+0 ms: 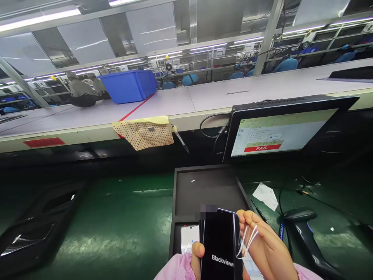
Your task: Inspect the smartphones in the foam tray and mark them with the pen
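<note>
My left hand (197, 252) is wrapped round a black smartphone (220, 237), its thumb on the near left edge. The phone is tilted, screen up, and the word Blackview glows on it. At the phone's right edge, my right hand (271, 245) has its thumb and fingertips pinched together on a strip of clear film (247, 243). Part of the film hangs loose beside the screen. Beneath my hands, another phone (189, 236) with a lit white screen lies in a black tray (211, 190), partly covered by the held phone.
A barcode scanner (303, 229) and white paper (265, 195) lie right on the green mat (131, 225). A monitor (285, 130) reading FAIL stands behind. A black tray (37, 221) with dark phones is left. A blue bin (128, 85) sits on the raised shelf (186, 101).
</note>
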### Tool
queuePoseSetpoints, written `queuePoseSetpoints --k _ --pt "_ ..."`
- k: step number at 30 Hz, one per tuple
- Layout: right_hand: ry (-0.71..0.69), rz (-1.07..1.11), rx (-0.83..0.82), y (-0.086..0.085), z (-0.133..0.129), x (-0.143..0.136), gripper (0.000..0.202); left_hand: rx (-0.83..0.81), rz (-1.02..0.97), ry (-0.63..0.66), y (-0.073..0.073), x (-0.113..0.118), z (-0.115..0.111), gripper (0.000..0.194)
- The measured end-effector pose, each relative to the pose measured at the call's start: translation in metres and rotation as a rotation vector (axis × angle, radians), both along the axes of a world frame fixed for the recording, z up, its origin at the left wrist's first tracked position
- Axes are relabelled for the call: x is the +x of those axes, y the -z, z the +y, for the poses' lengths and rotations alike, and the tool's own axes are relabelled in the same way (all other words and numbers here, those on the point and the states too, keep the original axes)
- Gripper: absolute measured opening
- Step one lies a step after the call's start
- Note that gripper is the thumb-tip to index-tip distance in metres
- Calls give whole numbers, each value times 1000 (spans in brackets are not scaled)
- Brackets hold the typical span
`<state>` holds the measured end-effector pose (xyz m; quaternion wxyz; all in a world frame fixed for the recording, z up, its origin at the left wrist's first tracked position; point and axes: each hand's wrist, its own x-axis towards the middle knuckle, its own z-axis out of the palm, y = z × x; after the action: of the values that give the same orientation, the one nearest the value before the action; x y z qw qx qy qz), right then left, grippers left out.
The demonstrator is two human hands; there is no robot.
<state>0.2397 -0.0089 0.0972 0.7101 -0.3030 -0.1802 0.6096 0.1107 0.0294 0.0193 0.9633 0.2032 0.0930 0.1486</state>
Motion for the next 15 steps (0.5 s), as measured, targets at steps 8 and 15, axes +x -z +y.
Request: queuePoseSetpoints --k 8,15 --pt "-27 65 -4 3 2 2 14 -55 -97 96 1 1 1 85" --pt "-18 84 -28 2 2 -1 14 -52 -138 106 3 -1 1 81"
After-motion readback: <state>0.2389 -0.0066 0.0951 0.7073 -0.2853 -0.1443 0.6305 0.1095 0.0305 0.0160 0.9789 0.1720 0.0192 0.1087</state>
